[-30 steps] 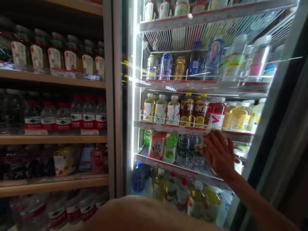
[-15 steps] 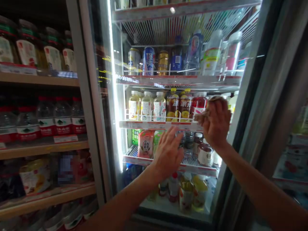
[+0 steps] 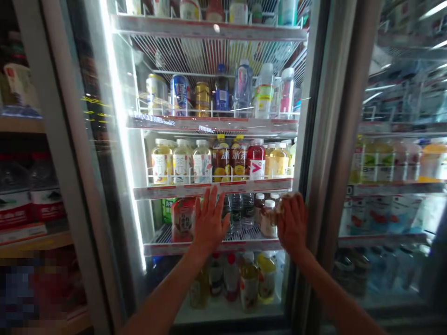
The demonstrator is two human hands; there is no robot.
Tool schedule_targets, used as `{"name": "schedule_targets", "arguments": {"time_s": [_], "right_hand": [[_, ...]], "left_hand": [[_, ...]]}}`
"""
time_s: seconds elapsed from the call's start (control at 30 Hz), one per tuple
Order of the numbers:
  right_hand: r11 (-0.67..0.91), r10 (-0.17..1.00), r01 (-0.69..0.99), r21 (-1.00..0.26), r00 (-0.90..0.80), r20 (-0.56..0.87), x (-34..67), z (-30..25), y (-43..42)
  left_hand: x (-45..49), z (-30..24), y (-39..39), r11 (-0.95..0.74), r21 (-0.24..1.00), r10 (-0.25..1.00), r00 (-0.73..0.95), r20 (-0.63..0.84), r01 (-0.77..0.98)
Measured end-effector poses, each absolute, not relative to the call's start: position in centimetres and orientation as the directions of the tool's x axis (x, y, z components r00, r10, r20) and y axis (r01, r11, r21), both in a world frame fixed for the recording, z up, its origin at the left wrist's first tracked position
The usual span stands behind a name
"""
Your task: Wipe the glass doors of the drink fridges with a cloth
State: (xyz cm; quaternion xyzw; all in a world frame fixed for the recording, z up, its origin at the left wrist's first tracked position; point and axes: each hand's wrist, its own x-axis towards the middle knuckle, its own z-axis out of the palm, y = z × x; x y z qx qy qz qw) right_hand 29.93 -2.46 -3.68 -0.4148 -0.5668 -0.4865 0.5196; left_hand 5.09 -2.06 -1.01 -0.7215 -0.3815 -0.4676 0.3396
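My left hand lies flat with its fingers spread against the glass door of a lit drinks cooler, level with the third shelf. My right hand is beside it, near the door's right frame, with its fingers curled over a small brownish crumpled wad held against the glass. Behind the glass stand rows of juice and tea bottles, a red bottle and water bottles.
Cans and tall bottles fill the upper cooler shelf. A second glass-fronted cooler stands to the right. Wooden shelves with water bottles are at the left. More bottles stand at the cooler's bottom.
The view has swung right and the cooler now faces me squarely. My left hand came up and went flat on the glass. My right hand dropped from the second shelf's height to beside it.
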Motion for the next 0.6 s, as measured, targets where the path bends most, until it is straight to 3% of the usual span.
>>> {"name": "schedule_targets", "arguments": {"time_s": [0.1, 0.3, 0.37, 0.5, 0.53, 0.6], "right_hand": [[0.185, -0.013, 0.971, 0.154, -0.154, 0.988, 30.5, -4.9, -2.4], [0.238, -0.123, 0.971, 0.018, 0.012, 0.992, 30.3, 2.6, -1.3], [0.252, -0.096, 0.963, 0.095, -0.073, 0.993, 28.8, 1.3, -1.6], [0.31, 0.047, 0.855, 0.416, -0.45, 0.892, 27.0, -1.7, -2.3], [0.298, 0.043, 0.861, 0.411, -0.442, 0.896, 27.0, -1.2, -2.2], [0.239, -0.023, 0.936, 0.257, -0.259, 0.966, 27.1, 1.4, -1.8]], "left_hand": [[5.2, -1.2, -1.7, -0.48, -0.123, 0.226, 0.259, 0.939, 0.868], [5.3, -1.5, -1.1, -0.466, -0.15, 0.17, 0.255, 0.952, 0.872], [5.3, -1.5, -1.0, -0.465, -0.154, 0.171, 0.259, 0.951, 0.872], [5.2, -1.5, -1.2, -0.475, -0.133, 0.199, 0.254, 0.946, 0.87], [5.1, -1.5, -1.3, -0.479, -0.131, 0.211, 0.259, 0.943, 0.868], [5.0, -1.4, -1.5, -0.486, -0.139, 0.229, 0.279, 0.933, 0.863]]}}
